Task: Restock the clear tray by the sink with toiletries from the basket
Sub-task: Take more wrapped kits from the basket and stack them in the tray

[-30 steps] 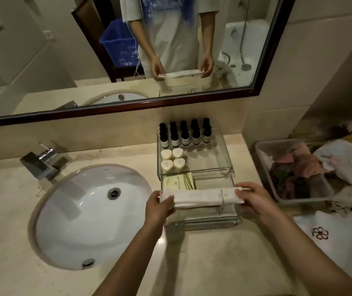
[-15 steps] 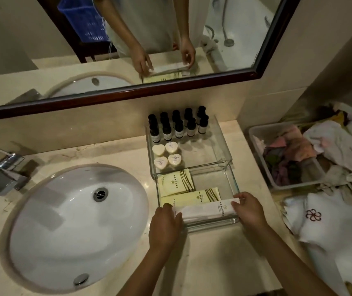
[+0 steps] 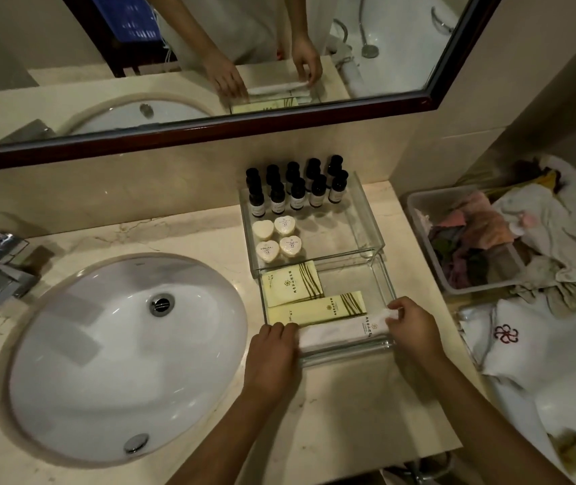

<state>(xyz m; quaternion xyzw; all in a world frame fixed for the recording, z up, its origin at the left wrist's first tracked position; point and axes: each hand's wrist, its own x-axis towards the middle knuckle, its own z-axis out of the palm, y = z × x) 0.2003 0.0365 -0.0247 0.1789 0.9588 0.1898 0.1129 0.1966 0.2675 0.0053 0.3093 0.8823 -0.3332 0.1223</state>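
White packet (image 3: 335, 333) is now down inside the clear tray (image 3: 353, 278), lying along its front wall and touching the nearer of 2 yellow packets (image 3: 318, 309). 1 s ago I saw it held above that wall. Left hand (image 3: 272, 355) fingers curl over its left end and right hand (image 3: 414, 327) pinches the right end, so it's not released yet. Tray sits between the sink (image 3: 69, 379) and the counter's (image 3: 332, 414) right edge. 10 bottles (image 3: 297, 194) and 4 heart soaps (image 3: 279, 239) fill the upper tier. My read: this item is nearly placed, just needs letting go.
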